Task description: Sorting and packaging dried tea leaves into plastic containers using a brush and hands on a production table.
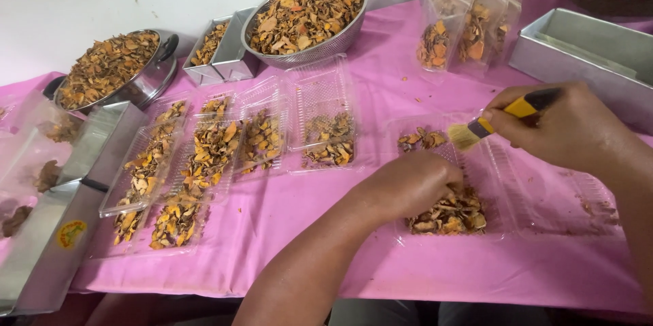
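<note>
My right hand holds a small brush with a yellow and black handle; its bristles hover over the far end of an open clear plastic tray. My left hand rests in that tray, fingers curled over a heap of dried orange-brown slices at its near end. A few slices lie at the far end of the tray, next to the bristles.
Several filled clear trays lie on the pink cloth to the left. Behind stand a metal colander and a pot of slices, metal boxes, filled bags, a metal tray at right.
</note>
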